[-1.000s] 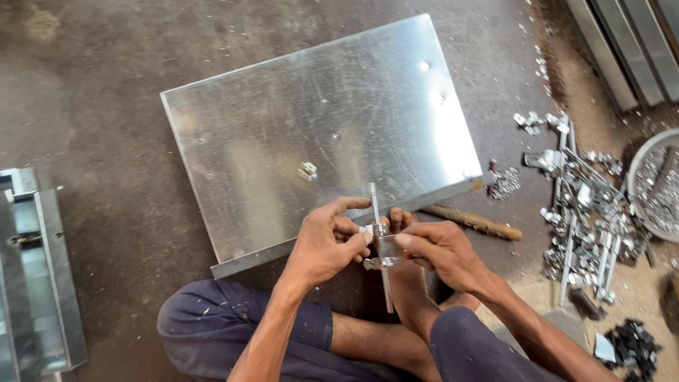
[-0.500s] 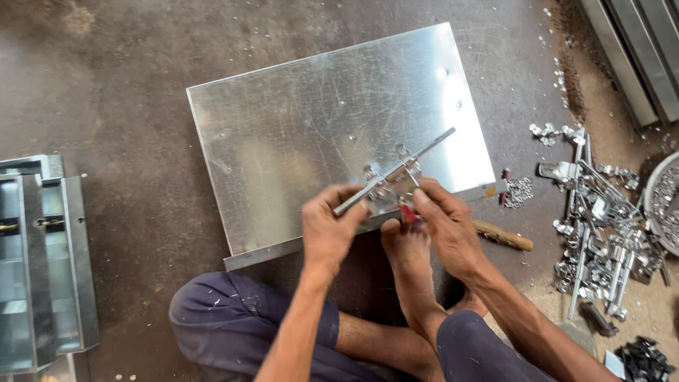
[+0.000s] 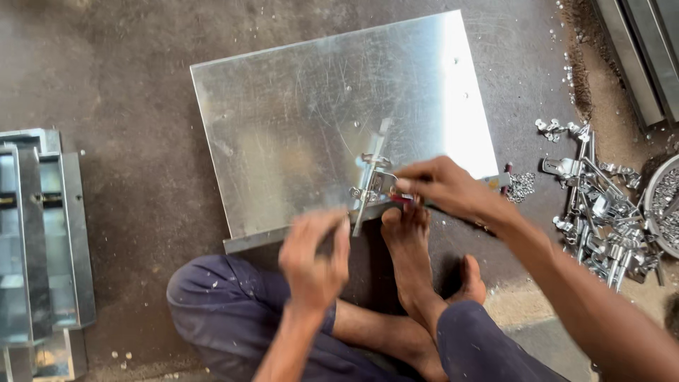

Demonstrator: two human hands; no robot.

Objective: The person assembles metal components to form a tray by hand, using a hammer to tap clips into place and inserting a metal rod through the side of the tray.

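We saw the right hand (image 3: 442,187) pinched on a small metal latch (image 3: 373,185) at the near edge of the steel sheet (image 3: 318,120) on the floor. The left hand (image 3: 315,258) hovered just nearer, blurred, fingers loosely curled, holding nothing we could tell.

Loose metal fittings (image 3: 601,212), folded sheet-metal housings (image 3: 42,240)

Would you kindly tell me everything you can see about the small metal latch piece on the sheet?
The metal latch piece looks like bright, silvery steel: a slim rod running through small brackets. It lies tilted, nearly upright in the picture, at the near edge of the large shiny metal sheet. The right hand pinches it from the right side. The left hand is blurred just below it, apparently not touching. A bare foot rests beside its lower end.
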